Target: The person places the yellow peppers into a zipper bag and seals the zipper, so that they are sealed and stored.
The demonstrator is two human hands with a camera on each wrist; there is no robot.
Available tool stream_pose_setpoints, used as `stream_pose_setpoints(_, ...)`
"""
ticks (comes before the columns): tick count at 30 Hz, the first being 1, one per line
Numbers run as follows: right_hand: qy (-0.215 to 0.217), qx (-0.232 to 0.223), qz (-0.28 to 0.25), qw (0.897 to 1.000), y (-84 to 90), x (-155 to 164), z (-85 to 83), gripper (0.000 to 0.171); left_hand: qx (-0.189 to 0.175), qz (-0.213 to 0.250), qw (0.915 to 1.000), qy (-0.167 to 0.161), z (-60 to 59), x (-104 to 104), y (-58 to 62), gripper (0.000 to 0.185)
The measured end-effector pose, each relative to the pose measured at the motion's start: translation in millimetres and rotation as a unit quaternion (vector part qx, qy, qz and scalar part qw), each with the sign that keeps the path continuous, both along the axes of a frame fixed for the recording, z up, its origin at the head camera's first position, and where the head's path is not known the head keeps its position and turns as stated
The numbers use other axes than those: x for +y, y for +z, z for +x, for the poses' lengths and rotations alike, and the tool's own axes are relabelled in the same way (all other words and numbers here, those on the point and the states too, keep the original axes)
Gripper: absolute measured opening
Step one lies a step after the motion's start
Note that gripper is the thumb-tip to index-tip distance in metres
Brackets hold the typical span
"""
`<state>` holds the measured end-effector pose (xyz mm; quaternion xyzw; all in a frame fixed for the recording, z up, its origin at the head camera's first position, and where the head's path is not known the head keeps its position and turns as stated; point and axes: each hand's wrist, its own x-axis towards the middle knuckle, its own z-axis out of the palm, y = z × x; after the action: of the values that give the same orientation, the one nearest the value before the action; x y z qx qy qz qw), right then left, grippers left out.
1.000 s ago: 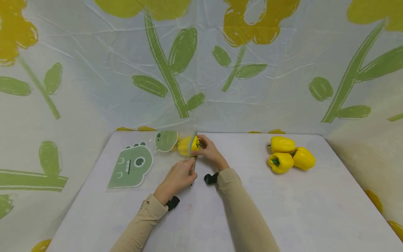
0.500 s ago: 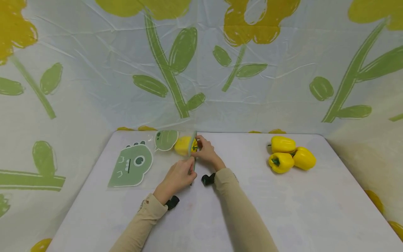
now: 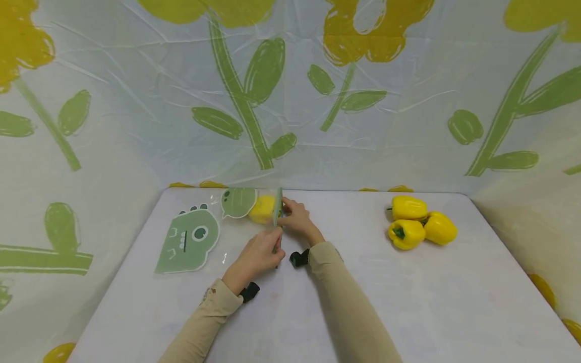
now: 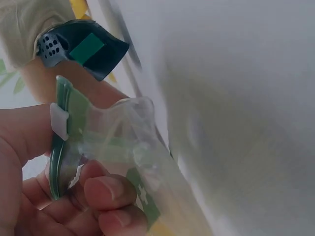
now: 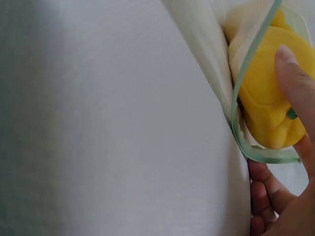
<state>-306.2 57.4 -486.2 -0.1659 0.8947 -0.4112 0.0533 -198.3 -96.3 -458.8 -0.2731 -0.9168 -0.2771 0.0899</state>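
My left hand (image 3: 256, 252) pinches the near part of the green rim (image 5: 268, 160) of the clear printed bag (image 3: 227, 247), thumb against the white slider (image 4: 59, 121); my right hand (image 3: 297, 217) is bent round the yellow pepper (image 5: 268, 83) at the bag's mouth, thumb on its skin and a finger beneath, most of it inside, green stem (image 5: 292, 113) towards my palm; the weak point, I judge, is that left pinch, because a hard push from the right could drag the whole bag leftward over the table (image 3: 431, 312) if the rim slipped from me; my thumb could also nudge the slider along and narrow the gap; the lower fingers of my right hand curl below the rim, so they might catch it as I draw back and tip the pepper out again; through the cloudy film I can't be sure, but there may be another pepper deeper in, which would jam this one near the mouth; the three loose peppers (image 3: 439, 228) sit bunched well to my right, rounded enough that a careless sleeve could set one rolling
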Motion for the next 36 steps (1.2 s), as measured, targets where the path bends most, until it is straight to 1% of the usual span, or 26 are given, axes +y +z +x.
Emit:
stream_pose_setpoints(3, -0.002, -0.005, -0.011, 1.0, 0.8, 1, 0.9, 0.065, 0.001, 0.0, 1.0, 0.001, 0.6, 0, 0.5, 0.028)
stream_pose_setpoints(8, -0.006, -0.038, -0.041, 0.998, 1.8, 4, 0.9, 0.065, -0.001, 0.001, 1.0, 0.007, 1.0, -2, 4.0, 0.029)
stream_pose_setpoints(9, -0.008, -0.035, -0.036, 0.999, 1.5, 3, 0.3, 0.065, -0.001, -0.001, 1.0, 0.004, 0.8, -3, 4.0, 0.029)
stream_pose_setpoints(11, -0.013, -0.024, -0.015, 1.0, 0.9, 1, -0.6, 0.06, -0.003, -0.006, 1.0, -0.003, 0.6, -3, 4.3, 0.028)
stream_pose_setpoints(13, -0.023, -0.008, 0.021, 0.999, 0.1, -3, -1.4, 0.054, -0.002, -0.009, 0.9999, -0.014, 0.1, -3, 3.5, 0.027)
stream_pose_setpoints(16, -0.033, 0.008, 0.075, 0.997, -0.2, -7, -1.8, 0.045, -0.003, -0.01, 0.9997, -0.024, -0.6, -3, 2.1, 0.028)
stream_pose_setpoints(18, -0.034, 0.009, 0.092, 0.995, -0.9, -8, -2.2, 0.047, -0.002, -0.012, 0.9995, -0.029, -0.9, -3, 1.8, 0.029)
stream_pose_setpoints(19, -0.031, 0.01, 0.09, 0.995, -1.2, -8, -2.3, 0.047, -0.004, -0.013, 0.9995, -0.028, -1.4, -3, 1.8, 0.029)
stream_pose_setpoints(22, -0.017, -0.001, 0.058, 0.998, -2.0, -4, -2.3, 0.049, -0.007, -0.014, 0.9996, -0.022, -1.9, -3, 3.0, 0.029)
stream_pose_setpoints(24, -0.007, -0.016, 0.025, 1.0, -1.8, -1, -1.8, 0.056, -0.012, -0.012, 0.9997, -0.018, -1.9, -4, 4.1, 0.029)
stream_pose_setpoints(26, -0.002, -0.031, -0.014, 0.999, 0.7, 3, -0.2, 0.064, -0.015, -0.012, 0.9997, -0.017, -2.2, -5, 5.0, 0.029)
stream_pose_setpoints(28, 0.001, -0.042, -0.033, 0.999, 2.7, 4, 0.5, 0.064, -0.017, -0.014, 0.9996, -0.019, -2.2, -6, 6.1, 0.029)
stream_pose_setpoints(32, -0.001, -0.05, -0.045, 0.998, 4.4, 6, 1.5, 0.06, -0.021, -0.017, 0.9993, -0.025, -2.8, -7, 6.5, 0.029)
stream_pose_setpoints(36, -0.012, -0.058, -0.049, 0.997, 2.1, 7, 1.3, 0.056, -0.025, -0.019, 0.9991, -0.027, -2.0, -7, 7.6, 0.03)
